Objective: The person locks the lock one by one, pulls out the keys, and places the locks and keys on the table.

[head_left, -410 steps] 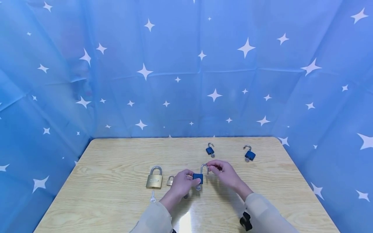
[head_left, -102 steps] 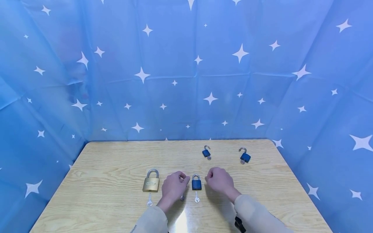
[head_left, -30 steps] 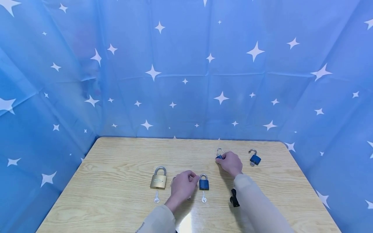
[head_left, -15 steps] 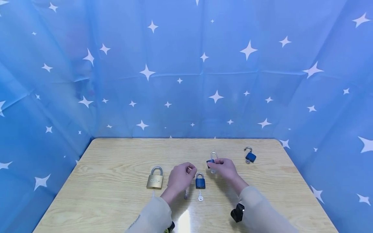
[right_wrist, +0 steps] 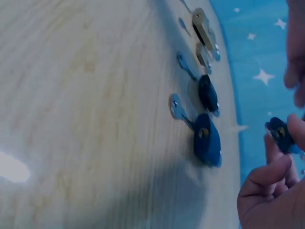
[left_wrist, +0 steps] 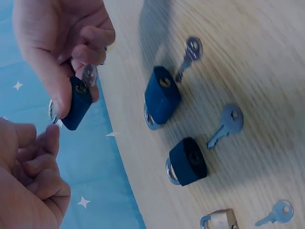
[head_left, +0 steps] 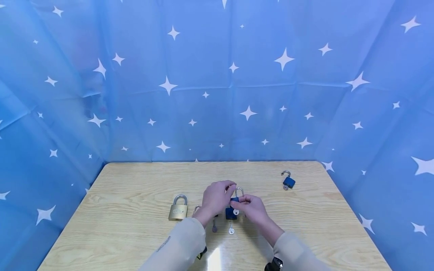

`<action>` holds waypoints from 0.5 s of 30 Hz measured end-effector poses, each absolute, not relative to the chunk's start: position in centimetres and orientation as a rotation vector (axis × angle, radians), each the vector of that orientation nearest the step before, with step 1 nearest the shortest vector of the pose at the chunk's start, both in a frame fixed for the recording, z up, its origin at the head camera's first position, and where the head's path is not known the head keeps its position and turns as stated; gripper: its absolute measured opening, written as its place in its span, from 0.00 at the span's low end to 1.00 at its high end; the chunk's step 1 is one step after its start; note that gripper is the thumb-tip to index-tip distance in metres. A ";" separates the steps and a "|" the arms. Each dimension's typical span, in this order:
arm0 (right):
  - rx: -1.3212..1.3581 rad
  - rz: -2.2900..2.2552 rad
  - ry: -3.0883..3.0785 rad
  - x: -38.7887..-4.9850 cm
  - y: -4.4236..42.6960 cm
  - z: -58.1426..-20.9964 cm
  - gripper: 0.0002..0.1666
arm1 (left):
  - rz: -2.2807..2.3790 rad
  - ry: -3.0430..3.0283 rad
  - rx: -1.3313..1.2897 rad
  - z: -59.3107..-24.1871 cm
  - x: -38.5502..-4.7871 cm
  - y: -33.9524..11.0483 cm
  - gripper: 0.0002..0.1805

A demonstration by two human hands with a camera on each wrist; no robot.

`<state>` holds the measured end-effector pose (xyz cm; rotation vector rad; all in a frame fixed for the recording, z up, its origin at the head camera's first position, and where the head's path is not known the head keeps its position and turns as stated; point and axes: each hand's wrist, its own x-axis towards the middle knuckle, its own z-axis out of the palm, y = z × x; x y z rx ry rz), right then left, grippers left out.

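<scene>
Seems like lining-up time: right hand (head_left: 254,209) pinches a small blue metal padlock (left_wrist: 76,110), left hand (head_left: 215,196) half-curled (grip unclear) by its silver U-shaped shackle (left_wrist: 51,111), so next probably needs steadiness.

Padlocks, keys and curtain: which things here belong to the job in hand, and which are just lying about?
In the job:
- raised blue padlock, key in it
- right hand, holding it
- left hand, close by
- probably the open blue padlock, far right

Seemingly just lying about:
- large brass padlock
- small brass padlock
- two set-down blue padlocks
- loose keys
- starry curtain, merely backdrop
</scene>
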<state>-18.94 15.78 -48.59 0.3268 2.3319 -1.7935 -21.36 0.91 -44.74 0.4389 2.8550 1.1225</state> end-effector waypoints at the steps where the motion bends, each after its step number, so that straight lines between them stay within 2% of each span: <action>1: 0.322 -1.804 2.326 -18.8 15.7 -48.6 0.16 | 1.103 2.861 0.459 -44.7 -21.4 1.0 0.17; 11: 0.291 -1.850 2.287 -17.9 15.0 -48.6 0.13 | 0.995 2.804 0.573 -44.3 -21.5 1.4 0.18; 15: 0.254 -1.840 2.271 -17.6 15.0 -48.5 0.14 | 0.964 2.788 0.607 -44.2 -21.6 1.2 0.15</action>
